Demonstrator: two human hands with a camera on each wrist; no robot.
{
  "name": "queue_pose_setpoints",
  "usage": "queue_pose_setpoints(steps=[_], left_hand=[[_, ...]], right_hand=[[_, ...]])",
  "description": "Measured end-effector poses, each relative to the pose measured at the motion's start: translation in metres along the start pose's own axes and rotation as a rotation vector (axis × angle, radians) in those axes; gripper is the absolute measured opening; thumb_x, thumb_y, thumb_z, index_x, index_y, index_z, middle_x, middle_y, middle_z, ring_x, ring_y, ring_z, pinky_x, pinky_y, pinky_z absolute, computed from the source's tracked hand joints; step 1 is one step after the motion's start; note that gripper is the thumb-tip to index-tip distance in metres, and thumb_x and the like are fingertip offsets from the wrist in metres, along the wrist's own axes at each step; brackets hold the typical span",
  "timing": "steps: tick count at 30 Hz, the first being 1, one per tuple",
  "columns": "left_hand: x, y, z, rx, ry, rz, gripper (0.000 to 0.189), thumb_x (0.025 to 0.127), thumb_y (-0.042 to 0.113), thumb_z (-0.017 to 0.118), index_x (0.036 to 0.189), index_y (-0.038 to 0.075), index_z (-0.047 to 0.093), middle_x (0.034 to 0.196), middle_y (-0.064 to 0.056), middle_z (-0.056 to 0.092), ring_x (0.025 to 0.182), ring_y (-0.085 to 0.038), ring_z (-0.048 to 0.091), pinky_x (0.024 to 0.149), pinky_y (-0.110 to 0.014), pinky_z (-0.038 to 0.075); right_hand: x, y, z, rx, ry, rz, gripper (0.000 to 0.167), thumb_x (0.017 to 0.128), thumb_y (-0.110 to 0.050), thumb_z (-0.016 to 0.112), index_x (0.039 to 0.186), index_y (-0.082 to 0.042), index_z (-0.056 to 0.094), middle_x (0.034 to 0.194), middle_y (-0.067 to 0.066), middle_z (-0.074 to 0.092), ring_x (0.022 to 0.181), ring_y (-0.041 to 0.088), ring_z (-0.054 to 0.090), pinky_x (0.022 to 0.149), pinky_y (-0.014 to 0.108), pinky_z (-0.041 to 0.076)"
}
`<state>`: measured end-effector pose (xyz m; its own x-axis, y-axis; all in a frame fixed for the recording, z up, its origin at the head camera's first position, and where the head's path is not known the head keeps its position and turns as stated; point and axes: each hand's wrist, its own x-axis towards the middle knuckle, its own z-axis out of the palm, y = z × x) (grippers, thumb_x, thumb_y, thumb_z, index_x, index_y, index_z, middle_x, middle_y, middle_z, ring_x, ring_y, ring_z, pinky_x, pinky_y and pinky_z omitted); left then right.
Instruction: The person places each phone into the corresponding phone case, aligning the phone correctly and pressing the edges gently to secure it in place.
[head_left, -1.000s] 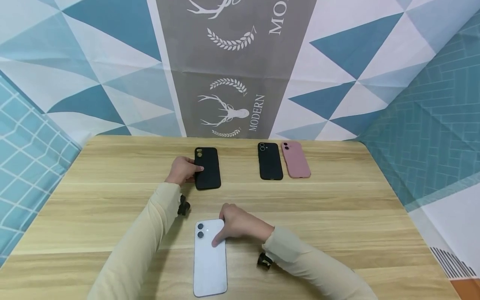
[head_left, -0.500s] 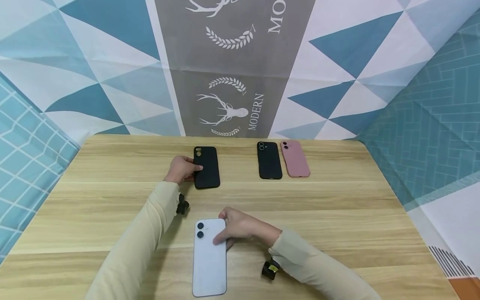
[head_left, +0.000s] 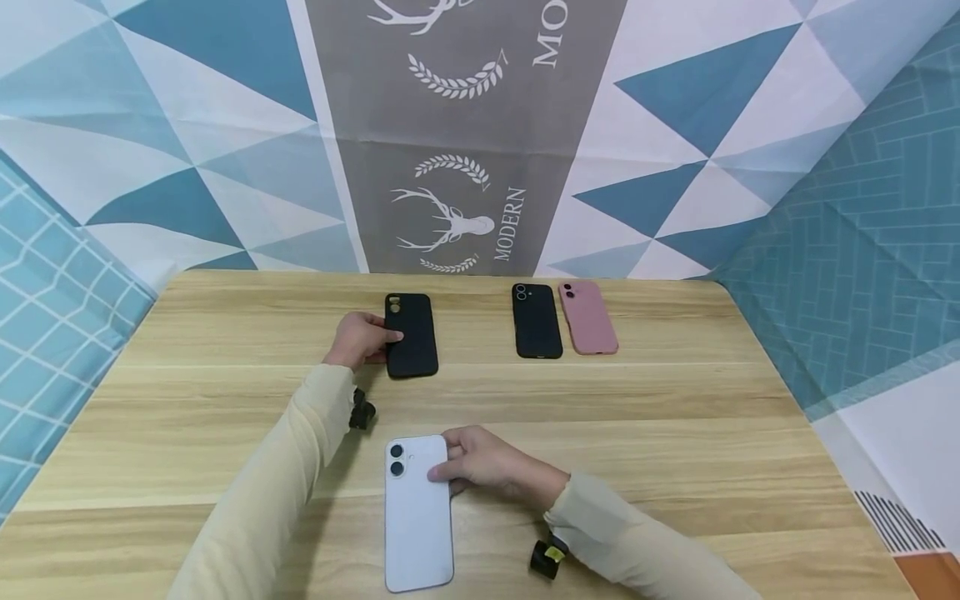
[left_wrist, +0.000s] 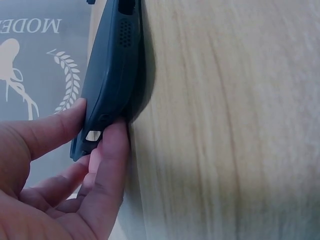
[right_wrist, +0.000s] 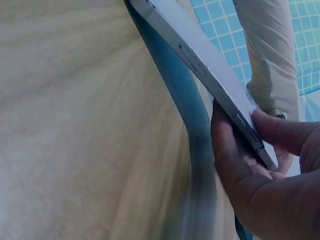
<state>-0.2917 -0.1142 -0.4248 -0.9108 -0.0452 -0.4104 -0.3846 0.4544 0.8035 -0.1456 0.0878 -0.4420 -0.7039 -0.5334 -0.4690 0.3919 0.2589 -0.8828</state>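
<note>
Toward the far side of the table, my left hand (head_left: pixel 360 340) pinches the left edge of a black phone case (head_left: pixel 414 343), thumb on its back and fingers underneath. Through the case's camera cutout the wood colour shows. In the left wrist view the case (left_wrist: pixel 107 75) is seen edge-on, with its speaker holes and a side slot. Nearer me, my right hand (head_left: pixel 487 462) grips the upper right edge of a white phone (head_left: pixel 418 517) lying back-up, two lenses at its top left. The right wrist view has this phone (right_wrist: pixel 200 55) tilted, its gripped end raised above its shadow.
Back right on the wooden table (head_left: pixel 660 433) lie a black phone (head_left: pixel 537 323) and a pink phone (head_left: pixel 589 318), side by side with camera ends away from me. Patterned cloth (head_left: pixel 450 150) hangs behind the table's far edge.
My right wrist has shifted right and slightly toward me, the hand still gripping the white phone. The left hand stays on the black phone case. The head view drifts slightly.
</note>
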Motion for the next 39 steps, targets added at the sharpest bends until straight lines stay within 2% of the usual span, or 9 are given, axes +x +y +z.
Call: queue_pose_setpoints(steps=[4, 8, 12, 16, 21, 24, 28, 32, 39], left_hand=[[-0.001, 0.0, -0.002, -0.019, 0.003, 0.003, 0.054, 0.088, 0.015, 0.064, 0.136, -0.002, 0.044, 0.125, -0.024, 0.056, 0.092, -0.022, 0.063, 0.073, -0.03, 0.058], [0.0, -0.001, -0.004, -0.031, -0.003, 0.009, 0.053, 0.089, 0.015, 0.063, 0.136, -0.001, 0.044, 0.124, -0.024, 0.057, 0.085, -0.018, 0.063, 0.072, -0.029, 0.058], [0.002, -0.003, -0.005, -0.032, -0.005, 0.016, 0.052, 0.089, 0.014, 0.063, 0.136, -0.001, 0.044, 0.123, -0.024, 0.057, 0.078, -0.014, 0.062, 0.07, -0.029, 0.058], [0.004, -0.005, -0.005, -0.04, -0.008, 0.019, 0.053, 0.09, 0.014, 0.062, 0.137, -0.001, 0.043, 0.125, -0.023, 0.055, 0.079, -0.015, 0.061, 0.07, -0.028, 0.058], [0.004, -0.009, -0.007, -0.071, -0.029, 0.024, 0.052, 0.091, 0.015, 0.06, 0.138, 0.0, 0.042, 0.13, -0.021, 0.051, 0.079, -0.013, 0.058, 0.067, -0.023, 0.057], [0.003, -0.01, -0.01, -0.102, -0.04, 0.03, 0.053, 0.091, 0.014, 0.061, 0.138, 0.0, 0.041, 0.126, -0.019, 0.053, 0.073, -0.009, 0.056, 0.063, -0.02, 0.056], [-0.001, -0.01, -0.015, -0.132, -0.048, 0.038, 0.055, 0.091, 0.014, 0.061, 0.139, 0.0, 0.04, 0.12, -0.015, 0.054, 0.066, -0.005, 0.055, 0.063, -0.019, 0.056], [-0.007, -0.01, -0.021, -0.141, -0.069, 0.061, 0.056, 0.091, 0.015, 0.06, 0.14, 0.0, 0.039, 0.126, -0.019, 0.052, 0.068, -0.003, 0.057, 0.07, -0.021, 0.057], [-0.019, -0.011, -0.032, -0.135, -0.111, 0.109, 0.059, 0.092, 0.016, 0.059, 0.142, -0.003, 0.034, 0.134, -0.025, 0.047, 0.071, -0.002, 0.059, 0.073, -0.02, 0.056]], right_hand=[[-0.002, 0.002, 0.001, 0.049, -0.063, -0.022, 0.033, 0.093, -0.006, 0.054, 0.125, -0.003, 0.048, 0.105, 0.018, 0.068, 0.079, 0.021, 0.069, 0.065, 0.035, 0.059], [-0.004, 0.005, 0.002, 0.102, -0.116, -0.016, 0.034, 0.097, -0.01, 0.048, 0.13, -0.006, 0.041, 0.107, 0.022, 0.066, 0.083, 0.023, 0.069, 0.065, 0.037, 0.059], [-0.004, 0.009, 0.001, 0.138, -0.127, -0.012, 0.031, 0.098, -0.01, 0.044, 0.129, -0.006, 0.041, 0.108, 0.024, 0.066, 0.085, 0.023, 0.069, 0.065, 0.036, 0.059], [-0.002, 0.014, -0.002, 0.15, -0.122, -0.025, 0.03, 0.099, -0.012, 0.043, 0.128, -0.003, 0.043, 0.108, 0.023, 0.066, 0.083, 0.02, 0.069, 0.067, 0.036, 0.059], [0.0, 0.018, -0.008, 0.172, -0.08, -0.025, 0.032, 0.099, -0.017, 0.044, 0.126, 0.001, 0.049, 0.102, 0.019, 0.068, 0.079, 0.015, 0.068, 0.069, 0.035, 0.059], [-0.001, 0.016, -0.012, 0.183, -0.04, -0.024, 0.033, 0.1, -0.021, 0.043, 0.122, 0.002, 0.053, 0.098, 0.016, 0.07, 0.076, 0.013, 0.067, 0.068, 0.033, 0.059], [-0.005, 0.012, -0.02, 0.201, -0.007, -0.038, 0.038, 0.101, -0.025, 0.04, 0.123, 0.003, 0.052, 0.097, 0.012, 0.07, 0.076, 0.012, 0.067, 0.069, 0.033, 0.059], [-0.008, 0.009, -0.028, 0.21, 0.027, -0.057, 0.043, 0.101, -0.029, 0.038, 0.125, 0.005, 0.05, 0.091, 0.004, 0.069, 0.076, 0.01, 0.067, 0.071, 0.033, 0.059], [-0.014, 0.002, -0.041, 0.227, 0.107, -0.084, 0.045, 0.103, -0.029, 0.033, 0.124, 0.009, 0.047, 0.082, -0.002, 0.062, 0.07, 0.006, 0.063, 0.062, 0.024, 0.057]])
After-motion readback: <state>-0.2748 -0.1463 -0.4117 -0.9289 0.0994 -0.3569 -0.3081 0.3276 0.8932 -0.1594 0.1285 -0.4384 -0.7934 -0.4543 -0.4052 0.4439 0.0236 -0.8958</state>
